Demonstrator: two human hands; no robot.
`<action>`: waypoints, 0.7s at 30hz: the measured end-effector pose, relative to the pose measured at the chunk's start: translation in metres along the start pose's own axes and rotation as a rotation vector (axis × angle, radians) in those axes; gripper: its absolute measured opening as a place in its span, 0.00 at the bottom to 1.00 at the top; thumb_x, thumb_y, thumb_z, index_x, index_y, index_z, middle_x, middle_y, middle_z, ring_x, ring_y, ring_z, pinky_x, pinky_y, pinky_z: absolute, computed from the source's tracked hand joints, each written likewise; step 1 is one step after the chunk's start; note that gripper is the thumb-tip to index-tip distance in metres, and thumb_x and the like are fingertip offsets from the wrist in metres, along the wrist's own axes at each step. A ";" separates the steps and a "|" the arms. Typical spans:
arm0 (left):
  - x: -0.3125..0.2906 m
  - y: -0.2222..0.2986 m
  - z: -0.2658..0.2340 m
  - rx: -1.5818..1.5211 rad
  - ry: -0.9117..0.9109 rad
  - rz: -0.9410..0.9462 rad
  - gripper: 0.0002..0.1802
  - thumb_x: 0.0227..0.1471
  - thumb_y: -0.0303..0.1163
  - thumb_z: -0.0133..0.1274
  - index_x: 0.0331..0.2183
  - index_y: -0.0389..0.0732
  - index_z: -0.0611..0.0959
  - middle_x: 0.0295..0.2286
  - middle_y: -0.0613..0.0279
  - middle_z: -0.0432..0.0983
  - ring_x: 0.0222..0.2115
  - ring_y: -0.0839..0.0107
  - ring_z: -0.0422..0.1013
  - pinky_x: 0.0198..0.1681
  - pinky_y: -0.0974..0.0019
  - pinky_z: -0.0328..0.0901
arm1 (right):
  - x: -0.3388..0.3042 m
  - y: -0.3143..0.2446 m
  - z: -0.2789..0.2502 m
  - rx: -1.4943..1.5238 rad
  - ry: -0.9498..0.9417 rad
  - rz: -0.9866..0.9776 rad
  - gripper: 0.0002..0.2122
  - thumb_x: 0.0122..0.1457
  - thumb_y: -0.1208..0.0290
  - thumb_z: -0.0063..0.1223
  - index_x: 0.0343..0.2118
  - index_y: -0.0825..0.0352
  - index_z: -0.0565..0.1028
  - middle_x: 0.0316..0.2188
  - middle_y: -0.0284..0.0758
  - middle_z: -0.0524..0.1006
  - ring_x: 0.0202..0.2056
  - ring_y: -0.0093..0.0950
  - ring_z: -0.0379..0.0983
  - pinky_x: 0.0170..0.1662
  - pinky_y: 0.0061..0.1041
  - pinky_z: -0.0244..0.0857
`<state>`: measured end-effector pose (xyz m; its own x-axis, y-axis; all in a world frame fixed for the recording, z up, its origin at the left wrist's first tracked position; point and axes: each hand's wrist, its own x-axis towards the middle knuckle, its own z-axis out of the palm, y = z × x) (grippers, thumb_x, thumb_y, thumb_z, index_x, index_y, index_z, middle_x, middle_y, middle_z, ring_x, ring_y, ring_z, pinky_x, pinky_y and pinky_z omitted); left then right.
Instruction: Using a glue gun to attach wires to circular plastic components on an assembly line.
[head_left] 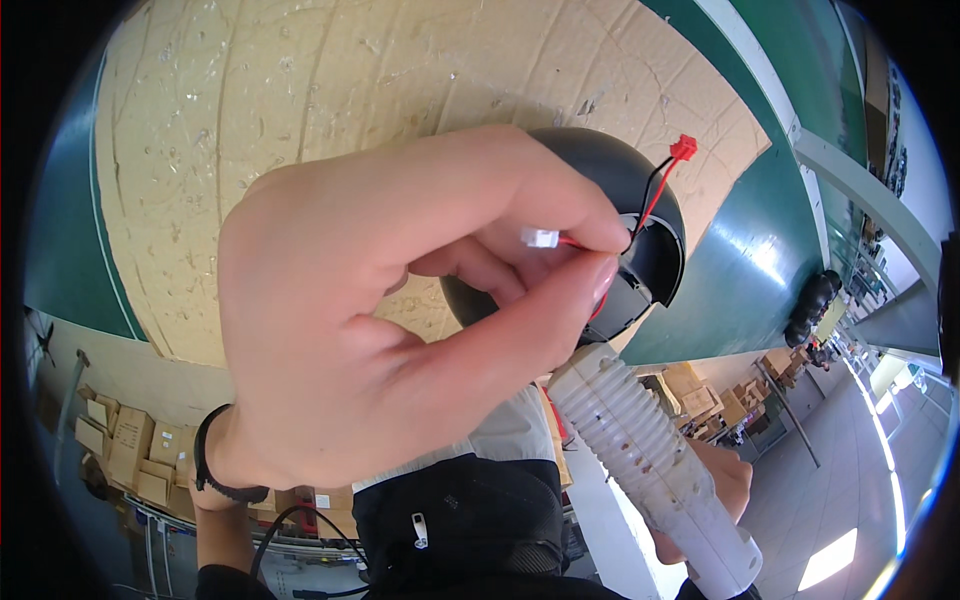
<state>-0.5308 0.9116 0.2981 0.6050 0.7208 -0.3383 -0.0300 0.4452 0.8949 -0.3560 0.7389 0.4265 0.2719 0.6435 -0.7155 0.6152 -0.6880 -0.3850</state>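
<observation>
My left hand (400, 290) is closed in a pinch, thumb against forefinger, on a thin pair of red and black wires (650, 195). A small red connector (683, 148) ends the wires that stick up beyond my fingertips. A white connector (541, 238) hangs inside the curl of the hand. Just behind lies a rounded black plastic housing (590, 155) with an open hollow on its right side, partly covered by my hand. My right hand (718, 485) wraps around a white ribbed plastic tool (650, 455), whose front end is close to the housing; its tip is hidden.
Worn cardboard (330, 80) covers much of the green table (740, 270). Black rounded objects (813, 307) sit at the table's right end. Cardboard boxes (130, 450) are stacked below on the left. A pale metal frame (860, 180) rises at the right.
</observation>
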 end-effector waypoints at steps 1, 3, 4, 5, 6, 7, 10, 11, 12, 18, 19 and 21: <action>-0.002 -0.006 0.003 -0.148 0.100 -0.061 0.10 0.46 0.15 0.57 0.35 0.30 0.80 0.29 0.56 0.77 0.27 0.72 0.76 0.30 0.74 0.70 | 0.000 0.000 0.000 -0.017 0.000 0.026 0.11 0.27 0.74 0.65 0.13 0.72 0.73 0.17 0.31 0.76 0.21 0.14 0.68 0.28 0.18 0.68; 0.001 0.002 -0.002 -0.084 0.039 -0.025 0.10 0.46 0.16 0.58 0.35 0.31 0.80 0.30 0.56 0.77 0.28 0.72 0.76 0.29 0.74 0.70 | -0.001 0.008 0.002 -0.013 0.019 -0.031 0.11 0.28 0.73 0.66 0.12 0.70 0.72 0.16 0.30 0.75 0.20 0.12 0.66 0.27 0.17 0.68; 0.004 0.006 -0.003 -0.019 -0.021 0.012 0.10 0.46 0.16 0.58 0.35 0.31 0.80 0.30 0.56 0.77 0.28 0.72 0.76 0.29 0.74 0.70 | -0.002 0.011 0.003 -0.008 0.036 -0.089 0.12 0.29 0.73 0.66 0.10 0.69 0.70 0.15 0.28 0.75 0.20 0.11 0.65 0.26 0.16 0.68; 0.004 0.005 -0.003 -0.025 -0.024 0.015 0.10 0.46 0.16 0.58 0.35 0.31 0.80 0.30 0.56 0.77 0.28 0.72 0.76 0.29 0.74 0.70 | -0.005 0.011 0.001 -0.014 0.040 -0.085 0.12 0.29 0.73 0.66 0.10 0.69 0.70 0.15 0.28 0.75 0.20 0.11 0.65 0.26 0.16 0.68; 0.003 0.004 -0.004 -0.023 -0.024 0.012 0.10 0.46 0.16 0.58 0.35 0.31 0.80 0.30 0.56 0.77 0.28 0.72 0.76 0.29 0.74 0.70 | -0.005 0.014 0.003 -0.007 0.036 -0.094 0.12 0.29 0.73 0.66 0.11 0.69 0.70 0.15 0.29 0.75 0.20 0.11 0.65 0.26 0.16 0.68; 0.002 0.003 -0.004 -0.020 -0.024 0.009 0.10 0.47 0.16 0.58 0.35 0.31 0.80 0.30 0.56 0.77 0.28 0.72 0.76 0.29 0.74 0.70 | -0.004 0.016 0.004 -0.001 0.033 -0.103 0.12 0.30 0.73 0.66 0.11 0.69 0.70 0.15 0.29 0.75 0.20 0.12 0.65 0.26 0.16 0.68; 0.000 0.002 -0.002 -0.016 -0.002 0.000 0.10 0.47 0.16 0.57 0.35 0.31 0.80 0.30 0.56 0.77 0.28 0.72 0.76 0.29 0.74 0.70 | -0.001 0.020 0.011 0.014 0.024 -0.127 0.12 0.31 0.73 0.66 0.12 0.69 0.71 0.16 0.30 0.75 0.21 0.13 0.66 0.27 0.16 0.68; 0.003 0.009 -0.004 -0.015 -0.001 -0.002 0.10 0.47 0.16 0.57 0.35 0.31 0.80 0.30 0.56 0.77 0.28 0.72 0.76 0.29 0.74 0.70 | 0.000 0.020 0.011 0.015 0.021 -0.133 0.12 0.31 0.73 0.66 0.13 0.69 0.71 0.17 0.30 0.75 0.21 0.13 0.67 0.27 0.17 0.68; 0.010 0.024 -0.006 0.124 -0.067 -0.117 0.10 0.47 0.16 0.57 0.35 0.31 0.80 0.30 0.56 0.77 0.28 0.71 0.77 0.30 0.74 0.70 | -0.001 0.017 0.010 0.005 0.025 -0.133 0.12 0.31 0.73 0.66 0.13 0.69 0.71 0.17 0.30 0.75 0.21 0.14 0.67 0.27 0.17 0.69; 0.002 0.014 -0.011 0.053 -0.047 0.019 0.10 0.47 0.16 0.58 0.35 0.31 0.80 0.30 0.56 0.77 0.29 0.72 0.76 0.32 0.74 0.69 | -0.004 0.015 0.006 -0.010 0.028 -0.160 0.12 0.33 0.73 0.66 0.15 0.70 0.72 0.19 0.32 0.76 0.23 0.16 0.68 0.28 0.18 0.69; 0.003 0.015 -0.013 0.134 -0.101 0.077 0.10 0.47 0.16 0.58 0.35 0.31 0.80 0.29 0.56 0.77 0.29 0.73 0.76 0.32 0.74 0.69 | -0.003 0.017 0.006 -0.004 0.025 -0.168 0.12 0.33 0.73 0.66 0.16 0.70 0.72 0.19 0.32 0.76 0.23 0.17 0.69 0.28 0.18 0.69; -0.001 0.012 -0.019 0.194 -0.097 0.094 0.10 0.47 0.16 0.58 0.35 0.32 0.80 0.29 0.57 0.77 0.29 0.74 0.75 0.31 0.74 0.68 | -0.001 0.022 0.009 0.007 0.018 -0.185 0.11 0.34 0.73 0.66 0.17 0.70 0.72 0.20 0.33 0.76 0.23 0.17 0.69 0.28 0.18 0.70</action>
<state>-0.5472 0.9263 0.3041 0.6805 0.6957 -0.2299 0.0581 0.2615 0.9635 -0.3497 0.7203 0.4138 0.1675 0.7654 -0.6214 0.6505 -0.5594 -0.5137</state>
